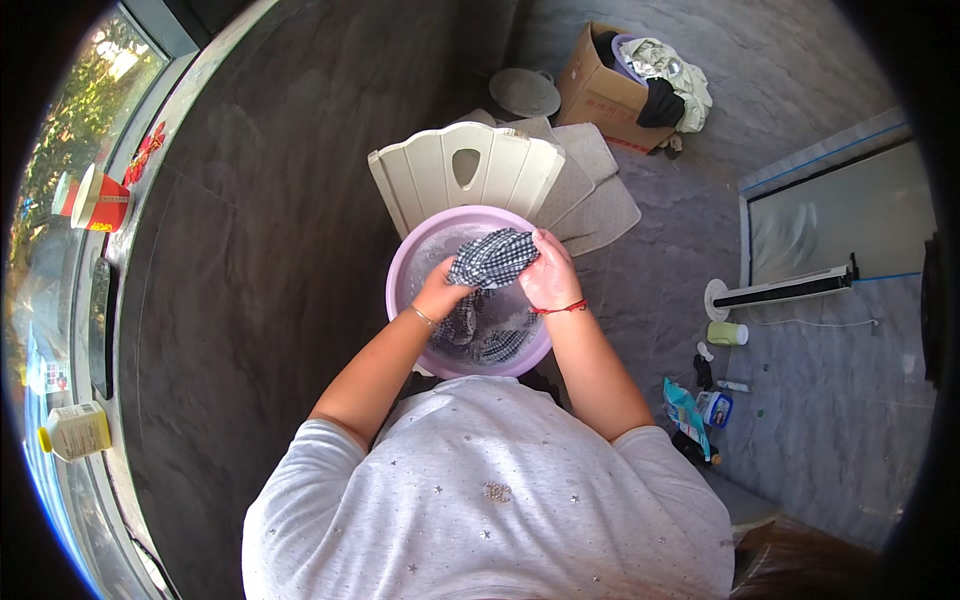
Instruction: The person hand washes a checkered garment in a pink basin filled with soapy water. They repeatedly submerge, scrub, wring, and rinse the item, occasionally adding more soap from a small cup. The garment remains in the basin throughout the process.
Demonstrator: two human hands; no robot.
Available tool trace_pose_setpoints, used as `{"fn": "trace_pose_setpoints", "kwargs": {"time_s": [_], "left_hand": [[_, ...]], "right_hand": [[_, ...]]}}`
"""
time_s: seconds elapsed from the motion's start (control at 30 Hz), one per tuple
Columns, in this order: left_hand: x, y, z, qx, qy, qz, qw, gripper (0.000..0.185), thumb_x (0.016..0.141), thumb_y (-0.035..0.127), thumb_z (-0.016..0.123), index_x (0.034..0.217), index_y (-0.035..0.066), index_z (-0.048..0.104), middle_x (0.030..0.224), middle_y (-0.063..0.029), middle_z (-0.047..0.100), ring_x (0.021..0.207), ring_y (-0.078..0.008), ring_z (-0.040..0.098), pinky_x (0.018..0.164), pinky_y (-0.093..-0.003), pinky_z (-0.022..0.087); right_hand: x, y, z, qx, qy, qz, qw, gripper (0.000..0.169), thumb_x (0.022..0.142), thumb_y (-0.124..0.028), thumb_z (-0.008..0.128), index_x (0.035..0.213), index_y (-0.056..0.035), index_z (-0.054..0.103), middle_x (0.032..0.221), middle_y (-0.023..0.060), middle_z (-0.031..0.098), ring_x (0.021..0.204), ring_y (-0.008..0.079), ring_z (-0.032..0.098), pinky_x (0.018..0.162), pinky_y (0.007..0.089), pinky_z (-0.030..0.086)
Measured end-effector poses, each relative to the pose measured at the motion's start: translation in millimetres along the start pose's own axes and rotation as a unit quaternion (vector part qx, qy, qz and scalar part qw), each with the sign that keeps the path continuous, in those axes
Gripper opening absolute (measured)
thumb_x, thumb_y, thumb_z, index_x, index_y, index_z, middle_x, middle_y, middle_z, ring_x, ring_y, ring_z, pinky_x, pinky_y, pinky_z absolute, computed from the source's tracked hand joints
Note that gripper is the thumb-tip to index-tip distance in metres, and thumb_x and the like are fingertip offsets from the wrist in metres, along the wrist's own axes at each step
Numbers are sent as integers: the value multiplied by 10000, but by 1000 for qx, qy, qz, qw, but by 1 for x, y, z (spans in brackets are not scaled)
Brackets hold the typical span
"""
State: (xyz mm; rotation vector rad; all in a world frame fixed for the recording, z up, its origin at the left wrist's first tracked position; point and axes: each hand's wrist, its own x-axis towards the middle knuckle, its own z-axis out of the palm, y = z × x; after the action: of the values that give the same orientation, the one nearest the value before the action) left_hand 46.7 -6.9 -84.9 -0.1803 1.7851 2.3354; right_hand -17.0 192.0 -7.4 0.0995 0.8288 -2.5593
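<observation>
A black-and-white checked cloth point(493, 258) is stretched between my two hands above a pink plastic basin point(395, 300). My left hand point(442, 291) grips its left end, the fingers partly hidden by the fabric. At the other end, my right hand point(551, 271) pinches the cloth between thumb and fingers. Below, more of the checked fabric point(510, 345) lies in cloudy, sudsy water inside the basin. Whether the raised part and the wet part are one piece, I cannot tell.
Beyond the basin stands a cream slatted plastic panel point(420, 176) with a cut-out. Grey mats point(600, 214) lie at its right. A cardboard box point(604, 101) holding clothes is farther back. Rightward are a tower fan point(784, 287) and a teal packet point(684, 412); a windowsill with paper cups point(101, 202) runs along the left.
</observation>
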Motion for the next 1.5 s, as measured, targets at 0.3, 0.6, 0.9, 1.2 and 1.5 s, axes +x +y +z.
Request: {"fn": "trace_pose_setpoints", "kwargs": {"time_s": [0.3,0.6,0.9,1.2,1.5], "left_hand": [[-5,45,9,-245,-27,9,969,487,832,15,554,1317,-18,524,1188,-115,657,1071,-220,648,949,-360,515],[-7,52,28,1,-75,62,995,704,722,15,575,1396,28,374,1246,-121,514,1177,-227,513,1009,-338,424],[-20,37,31,270,-20,148,951,1007,619,201,932,1457,51,395,1259,-115,625,1140,-200,605,1005,-342,465],[3,24,13,40,-67,-83,994,398,691,117,813,1046,-2,677,966,-67,710,866,-156,660,798,-318,530],[-7,29,34,381,-243,-12,892,567,672,366,846,1071,1,676,1052,-187,704,972,-321,657,905,-388,501]], "right_hand": [[-18,29,-34,-500,32,-74,862,230,822,-51,751,961,-48,568,916,2,595,805,88,545,664,235,454],[-29,2,33,-660,-141,-135,726,702,716,-30,817,1343,-14,502,1285,126,598,1229,252,565,1029,360,451],[-39,29,4,-274,55,22,960,554,792,72,694,1290,-42,479,1163,82,582,1047,181,615,836,318,559],[-67,-7,38,-817,-125,-275,491,696,767,-55,703,1422,-153,491,1522,225,341,1387,445,337,1141,510,300],[-36,6,-1,-823,-224,-369,370,441,776,-57,653,1206,-155,628,1422,163,487,1289,414,466,1014,488,446]]}}
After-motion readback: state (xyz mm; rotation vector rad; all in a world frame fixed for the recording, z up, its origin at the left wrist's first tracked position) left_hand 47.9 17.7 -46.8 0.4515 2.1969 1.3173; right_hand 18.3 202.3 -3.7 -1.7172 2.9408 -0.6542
